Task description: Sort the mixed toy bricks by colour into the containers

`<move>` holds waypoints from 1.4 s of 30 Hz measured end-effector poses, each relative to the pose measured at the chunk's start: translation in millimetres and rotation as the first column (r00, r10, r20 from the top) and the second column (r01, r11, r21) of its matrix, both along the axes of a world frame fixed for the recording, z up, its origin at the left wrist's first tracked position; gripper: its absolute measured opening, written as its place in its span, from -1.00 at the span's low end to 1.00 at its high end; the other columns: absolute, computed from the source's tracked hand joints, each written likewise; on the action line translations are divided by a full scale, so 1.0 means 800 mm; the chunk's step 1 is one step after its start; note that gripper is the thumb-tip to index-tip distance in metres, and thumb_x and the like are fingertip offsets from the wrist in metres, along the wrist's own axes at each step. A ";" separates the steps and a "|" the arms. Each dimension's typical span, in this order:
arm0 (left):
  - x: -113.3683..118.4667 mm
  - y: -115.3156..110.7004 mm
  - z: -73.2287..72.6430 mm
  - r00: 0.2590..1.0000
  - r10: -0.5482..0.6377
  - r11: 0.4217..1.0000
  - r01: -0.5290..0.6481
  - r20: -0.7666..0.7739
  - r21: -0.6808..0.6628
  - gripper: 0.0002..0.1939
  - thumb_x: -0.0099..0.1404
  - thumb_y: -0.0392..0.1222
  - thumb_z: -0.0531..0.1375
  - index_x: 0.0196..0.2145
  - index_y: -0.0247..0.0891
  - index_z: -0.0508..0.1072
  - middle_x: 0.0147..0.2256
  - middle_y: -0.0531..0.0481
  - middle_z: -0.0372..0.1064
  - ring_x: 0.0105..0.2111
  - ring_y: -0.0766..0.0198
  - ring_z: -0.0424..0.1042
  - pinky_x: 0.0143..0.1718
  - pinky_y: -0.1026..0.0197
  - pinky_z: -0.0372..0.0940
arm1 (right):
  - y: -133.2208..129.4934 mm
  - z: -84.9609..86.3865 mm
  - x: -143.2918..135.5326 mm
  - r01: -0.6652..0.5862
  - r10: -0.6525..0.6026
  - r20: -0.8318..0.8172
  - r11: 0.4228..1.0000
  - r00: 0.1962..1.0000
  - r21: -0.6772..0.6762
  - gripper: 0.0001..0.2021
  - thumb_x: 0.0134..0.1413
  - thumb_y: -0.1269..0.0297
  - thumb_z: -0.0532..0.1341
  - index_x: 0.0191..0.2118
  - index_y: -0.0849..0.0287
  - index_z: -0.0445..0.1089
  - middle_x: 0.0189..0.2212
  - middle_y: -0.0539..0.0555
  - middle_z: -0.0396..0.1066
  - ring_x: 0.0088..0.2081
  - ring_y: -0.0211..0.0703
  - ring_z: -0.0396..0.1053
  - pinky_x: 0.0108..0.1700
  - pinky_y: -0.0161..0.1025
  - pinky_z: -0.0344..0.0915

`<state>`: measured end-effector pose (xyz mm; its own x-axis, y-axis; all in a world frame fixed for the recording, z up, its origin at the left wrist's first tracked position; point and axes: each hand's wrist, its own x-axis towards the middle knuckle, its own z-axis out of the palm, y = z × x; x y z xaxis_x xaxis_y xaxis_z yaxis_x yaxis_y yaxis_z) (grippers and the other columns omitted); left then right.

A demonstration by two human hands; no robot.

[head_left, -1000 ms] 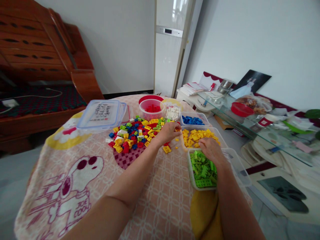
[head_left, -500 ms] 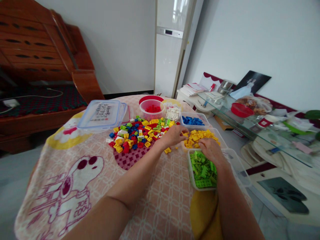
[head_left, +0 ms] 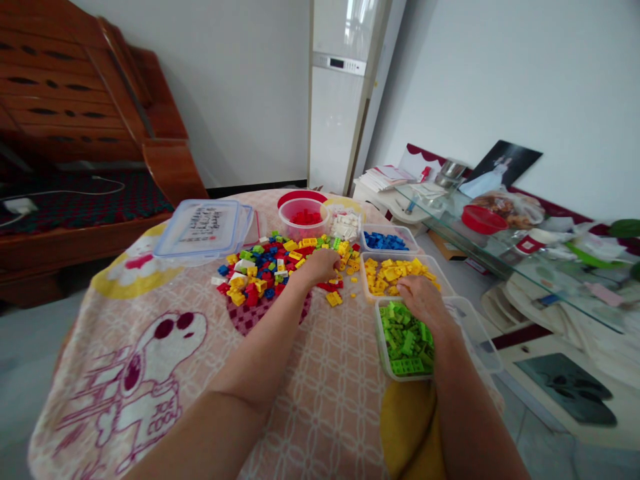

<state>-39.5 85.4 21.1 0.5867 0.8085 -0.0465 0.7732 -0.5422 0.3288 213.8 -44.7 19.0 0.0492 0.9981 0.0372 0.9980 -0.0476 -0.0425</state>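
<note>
My left hand (head_left: 323, 267) is over the right side of a pile of mixed building bricks (head_left: 280, 267), its fingers curled together among yellow bricks. What its fingertips hold, if anything, is hidden. My right hand (head_left: 424, 301) reaches over the front of a clear box of yellow bricks (head_left: 395, 272). Its fingers are bent and closed near those bricks, and I cannot make out what is in them. Below that hand stands a clear box of green bricks (head_left: 406, 340), partly covered by my right forearm. A few yellow bricks (head_left: 334, 299) lie loose between the pile and the boxes.
Behind are a box of blue bricks (head_left: 385, 241), white bricks (head_left: 345, 227) and a round tub with red bricks (head_left: 304, 219). Clear lids (head_left: 200, 228) lie at the back left. A cluttered glass-topped stand (head_left: 530, 267) is beyond the table's right edge.
My left hand has moved left from the yellow box's edge to the brick pile. My right hand has stayed at the yellow box.
</note>
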 end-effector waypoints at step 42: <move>-0.018 0.006 -0.001 0.993 -0.086 0.990 0.094 0.085 -0.104 -0.78 -0.08 -0.37 0.32 -0.40 -0.24 0.67 -0.40 -0.01 0.60 -0.41 0.25 0.49 -0.40 0.33 0.22 | 0.000 0.003 -0.003 0.015 -0.016 -0.014 1.000 1.000 -0.012 -0.69 0.36 0.31 0.07 -0.08 0.24 0.57 -0.07 0.21 0.57 0.00 -0.05 0.44 0.07 -0.24 0.23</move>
